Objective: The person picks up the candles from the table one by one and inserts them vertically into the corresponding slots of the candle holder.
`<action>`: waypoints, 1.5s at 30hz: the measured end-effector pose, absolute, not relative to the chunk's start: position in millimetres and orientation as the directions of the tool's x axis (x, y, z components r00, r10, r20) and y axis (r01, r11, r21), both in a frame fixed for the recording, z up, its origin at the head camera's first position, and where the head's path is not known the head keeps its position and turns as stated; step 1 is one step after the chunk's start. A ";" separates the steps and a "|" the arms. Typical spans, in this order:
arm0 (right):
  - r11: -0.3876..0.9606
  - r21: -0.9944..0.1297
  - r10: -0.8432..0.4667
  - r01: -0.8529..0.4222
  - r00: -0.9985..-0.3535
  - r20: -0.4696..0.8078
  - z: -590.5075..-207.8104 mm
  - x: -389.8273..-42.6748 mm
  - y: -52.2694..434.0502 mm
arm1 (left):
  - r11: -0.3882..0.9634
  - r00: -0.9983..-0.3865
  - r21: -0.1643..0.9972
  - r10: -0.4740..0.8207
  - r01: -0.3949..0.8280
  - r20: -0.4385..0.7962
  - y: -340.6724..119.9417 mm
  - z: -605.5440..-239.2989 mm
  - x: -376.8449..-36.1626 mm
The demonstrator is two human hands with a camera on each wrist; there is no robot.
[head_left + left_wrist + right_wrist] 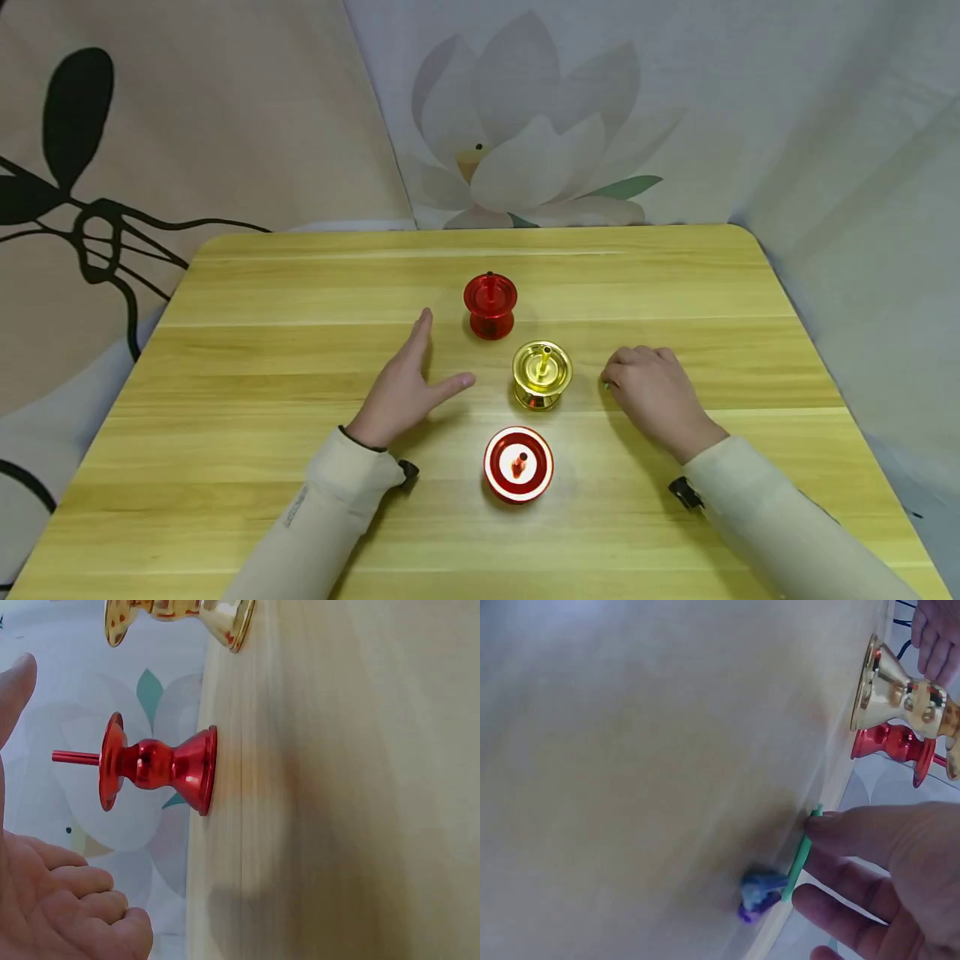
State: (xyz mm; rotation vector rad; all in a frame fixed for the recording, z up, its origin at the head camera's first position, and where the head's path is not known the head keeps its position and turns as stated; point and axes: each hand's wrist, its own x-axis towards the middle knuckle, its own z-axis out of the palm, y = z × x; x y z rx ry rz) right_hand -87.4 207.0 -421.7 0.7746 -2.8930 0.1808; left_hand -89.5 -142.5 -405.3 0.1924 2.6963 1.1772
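Note:
Three metal spool-shaped tops stand upright on the wooden table (262, 333): a red one (490, 306) farthest, a gold one (542, 375) in the middle, a red-and-white one (518, 465) nearest. My left hand (438, 354) rests on its edge left of them, fingers straight, thumb spread toward the gold top, holding nothing. The left wrist view shows the red top (157, 763) and part of the gold top (180, 619). My right hand (611, 379) lies right of the gold top, fingers curled over a thin green stick (801, 851) with a purple end (756, 896).
A cloth backdrop with a lotus print (525, 158) hangs behind the table's far edge. Bare wood surrounds the three tops. Both sleeves (330, 508) lie over the near part of the table.

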 end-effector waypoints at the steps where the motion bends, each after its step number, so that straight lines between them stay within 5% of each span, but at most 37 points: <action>1: 0.860 -0.076 -0.488 -0.504 -0.858 0.160 -421.9 -87.8 206.9 | 0.672 -0.973 0.739 0.195 0.039 -0.126 -141.4 -404.8 -90.6; 13: 0.822 -0.107 -0.540 -0.560 -0.825 0.166 -423.5 -94.5 208.4 | 0.634 -0.975 0.773 0.186 0.028 -0.118 -132.2 -408.1 -105.8; 21: 0.808 -0.374 -0.459 -0.455 -0.885 0.083 -423.4 -98.6 206.7 | 0.579 -0.986 0.815 0.140 0.007 -0.091 -125.2 -413.4 -117.5; 33: 0.718 -0.611 -0.336 -0.333 -0.935 0.114 -410.0 -105.4 192.2 | 0.351 -0.996 0.936 0.088 0.012 -0.021 -121.2 -415.5 -134.7; 45: 0.632 -0.679 -0.292 -0.373 -0.927 0.237 -393.7 -107.2 180.3 | 0.226 -0.998 0.974 0.053 0.035 0.023 -106.2 -431.2 -153.8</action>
